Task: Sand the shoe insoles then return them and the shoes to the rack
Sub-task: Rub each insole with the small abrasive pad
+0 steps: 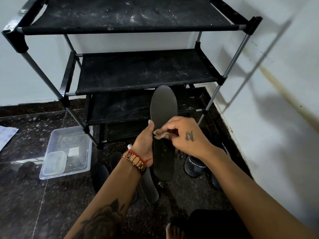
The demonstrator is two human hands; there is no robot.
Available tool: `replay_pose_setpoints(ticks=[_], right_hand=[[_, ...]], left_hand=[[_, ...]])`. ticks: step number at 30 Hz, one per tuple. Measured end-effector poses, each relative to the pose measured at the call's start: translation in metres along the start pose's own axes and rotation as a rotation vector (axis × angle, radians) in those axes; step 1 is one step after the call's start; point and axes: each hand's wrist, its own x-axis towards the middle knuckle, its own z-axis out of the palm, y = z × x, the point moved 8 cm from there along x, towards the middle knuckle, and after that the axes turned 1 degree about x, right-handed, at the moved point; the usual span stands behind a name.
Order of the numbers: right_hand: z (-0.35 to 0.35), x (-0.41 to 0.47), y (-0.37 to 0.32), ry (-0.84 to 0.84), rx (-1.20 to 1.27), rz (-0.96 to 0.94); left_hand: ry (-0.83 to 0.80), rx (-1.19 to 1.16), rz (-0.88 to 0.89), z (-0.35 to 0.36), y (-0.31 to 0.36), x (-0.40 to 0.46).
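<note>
Insole [163, 107] is held up in front of the rack [138, 73], its long axis running almost straight up the view, the rounded toe end pointed up toward the middle shelf and the heel end down toward the floor [25, 195]. It is gripped along its left edge by the left hand [144, 144], thumb laid against the rim. A small scrap of pale sandpaper [160, 135] is pinched in the curled fingers of the right hand [184, 135] and pressed against the insole's face near the middle.

Below, a second insole [150, 188] is seen lying on the floor, and a dark shoe [195, 167] marked with lettering is set just to the right. A clear plastic tub [69, 150] is parked beside the rack's left leg.

Risk from here, as judged: the insole is supported at one edge only, so it could be flexed or twisted out of the grip under a firm stroke. The sandpaper scrap is small and could be dropped or slid from the fingertips. The shelves are bare of shoes, so the return step looks not yet begun.
</note>
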Motion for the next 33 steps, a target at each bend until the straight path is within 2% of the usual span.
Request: replay_pose_setpoints(ticks=[5, 7, 10, 13, 16, 20, 22, 25, 30, 33], right_hand=[[0.001, -0.004, -0.001, -0.194, -0.008, 0.003], [-0.004, -0.004, 0.002, -0.205, -0.071, 0.019], [-0.018, -0.002, 0.012, -0.04, -0.105, 0.065], [-0.017, 0.0, 0.013, 0.09, 0.027, 0.096], [0.0, 0.0, 0.005, -0.004, 0.042, 0.075], [0.013, -0.007, -0.003, -0.267, 0.119, 0.083], [0.011, -0.008, 0.0, -0.321, 0.063, 0.085], [-0.001, -0.008, 0.006, -0.247, 0.005, 0.121], [-0.015, 0.0, 0.015, 0.028, 0.097, 0.201], [-0.005, 0.0, 0.018, -0.012, 0.073, 0.225]], left_hand=[[0.009, 0.032, 0.041, 0.001, 0.006, -0.002], [0.011, 0.047, 0.037, 0.001, 0.006, -0.002], [0.025, 0.059, 0.023, -0.003, 0.006, 0.0], [0.018, 0.042, -0.005, -0.002, 0.003, 0.001], [0.04, 0.004, -0.032, -0.003, 0.0, 0.0], [0.122, 0.072, 0.005, -0.018, 0.003, 0.005], [0.08, 0.069, 0.007, -0.013, 0.003, 0.004], [0.019, 0.042, 0.041, -0.004, 0.007, 0.001], [-0.008, -0.002, 0.089, -0.004, 0.013, 0.001], [-0.031, 0.013, 0.088, -0.001, 0.01, -0.001]])
